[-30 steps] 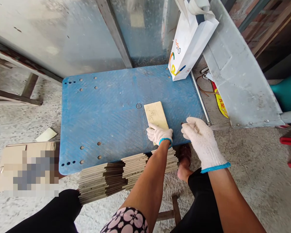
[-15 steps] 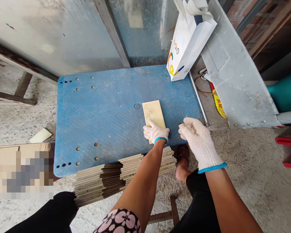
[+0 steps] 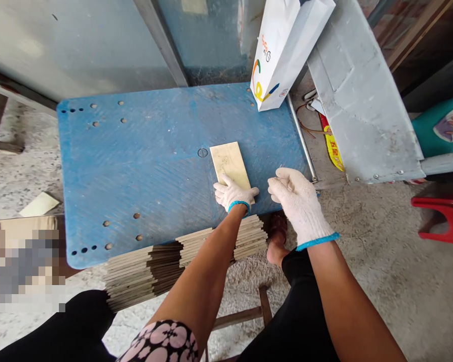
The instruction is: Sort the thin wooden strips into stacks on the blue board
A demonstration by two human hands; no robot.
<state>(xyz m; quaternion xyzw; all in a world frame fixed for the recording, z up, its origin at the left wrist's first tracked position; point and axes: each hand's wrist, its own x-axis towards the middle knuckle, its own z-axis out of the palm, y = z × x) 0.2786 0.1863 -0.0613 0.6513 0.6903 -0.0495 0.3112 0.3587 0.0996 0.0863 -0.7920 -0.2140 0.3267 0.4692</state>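
Observation:
A pale yellow rectangular board [image 3: 230,156] with dark specks lies flat on the blue plastic tabletop [image 3: 136,156]. Across its near end rests my left hand [image 3: 234,193] in a white knit glove, fingers spread over the surface and thumb out past the right edge. To the right of the board, above the tabletop's corner, my right hand [image 3: 296,201], gloved too, has its fingers curled into a pinch. Whatever is between those fingertips cannot be made out. Below the table's near edge, stacked thin boards [image 3: 130,276] stand in several bundles, partly hidden by my left forearm.
A white paper bag [image 3: 277,55] stands at the tabletop's far right corner. Beside it is a grey metal panel [image 3: 366,100]. A red stool [image 3: 438,216] is at the right. Down on the left are a cardboard box [image 3: 30,226] and a loose pale sheet [image 3: 40,204].
The view has shifted, so the scene sits further left and higher. My left hand stays on the board, and my right hand keeps its pinch beside it.

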